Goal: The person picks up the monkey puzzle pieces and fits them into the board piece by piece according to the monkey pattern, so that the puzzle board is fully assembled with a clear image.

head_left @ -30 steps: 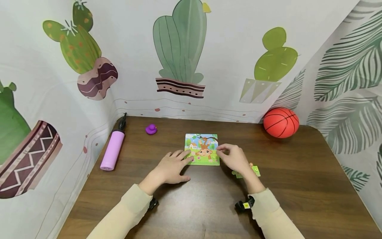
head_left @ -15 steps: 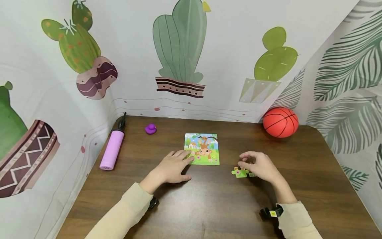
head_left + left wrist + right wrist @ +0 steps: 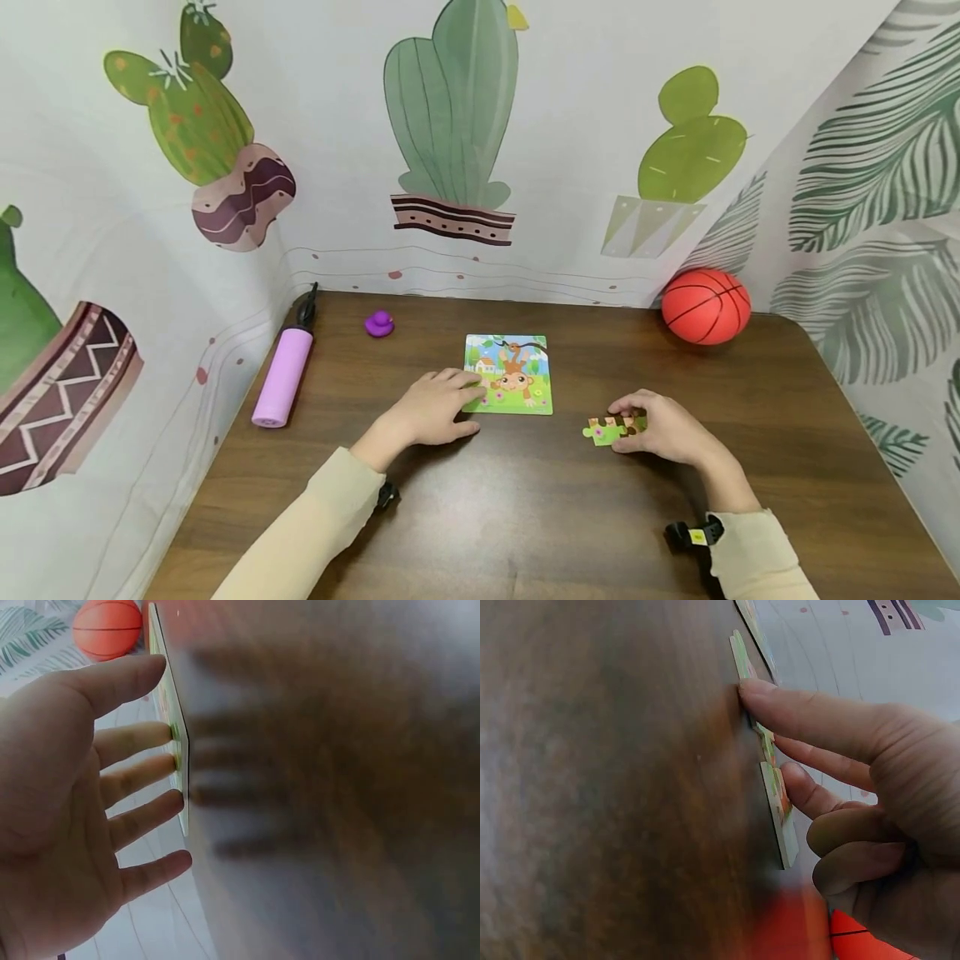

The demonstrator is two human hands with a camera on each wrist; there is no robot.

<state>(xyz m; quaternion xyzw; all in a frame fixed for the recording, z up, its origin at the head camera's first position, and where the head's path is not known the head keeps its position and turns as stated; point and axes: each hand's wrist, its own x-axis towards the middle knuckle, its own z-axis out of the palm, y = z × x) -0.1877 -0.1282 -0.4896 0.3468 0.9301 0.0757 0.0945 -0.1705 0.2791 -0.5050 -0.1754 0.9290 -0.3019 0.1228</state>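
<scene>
A square monkey picture board (image 3: 517, 367) lies flat on the table, bright with green, blue and brown. My left hand (image 3: 435, 408) rests its spread fingertips on the board's left edge; in the left wrist view the fingers (image 3: 146, 817) are straight. To the right of the board lie a few loose jigsaw puzzle pieces (image 3: 606, 432), green with brown and orange parts. My right hand (image 3: 667, 429) has its thumb at their near edge and its fingers at the far side, pinching a piece. In the right wrist view the jigsaw pieces (image 3: 780, 817) overlap or touch, partly hidden by the fingers.
A purple rubber duck (image 3: 379, 323) sits at the back left. Farther left lies a pink hand pump (image 3: 283, 375) with a black nozzle. A red ball (image 3: 706, 307) with black lines stands at the back right, near the printed cloth backdrop (image 3: 570, 167).
My right hand has left the right edge of the board, moved right and toward me, and come down on the loose jigsaw pieces. The left hand stays on the board.
</scene>
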